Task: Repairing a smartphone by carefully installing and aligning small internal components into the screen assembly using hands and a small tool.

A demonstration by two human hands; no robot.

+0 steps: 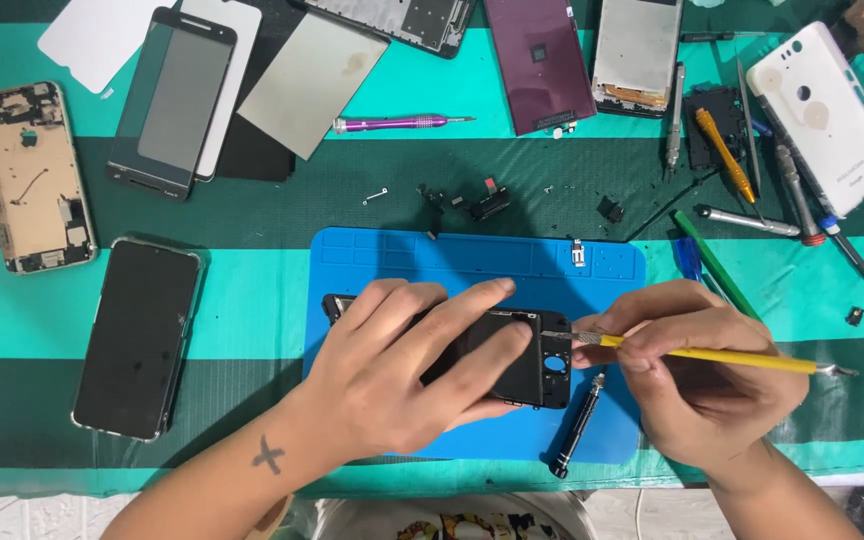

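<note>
- Head view: nearest the camera, at the desk's near edge, the rim of a bowl-like container [352,515] shows; its contents are patterned but too cut off to identify.
- The left hand [402,375] lies flat with fingers spread over a black phone frame [542,365], pressing it onto the blue work mat [472,262] in the desk's near middle.
- The right hand [697,375] pinches a yellow-handled tool [712,354], its metal tip touching the frame's right edge.
- A black screwdriver [577,425] lies on the mat's near right corner, just beside the frame.
- The mat's far strip of shallow compartments holds one small metal part [578,252].
- Left of the mat, a dark phone [137,340] lies well apart, with bare cloth between.
- The desk's far edge is crowded: a purple back cover [537,65], a white back cover [827,115] and a purple screwdriver [402,123].
</note>
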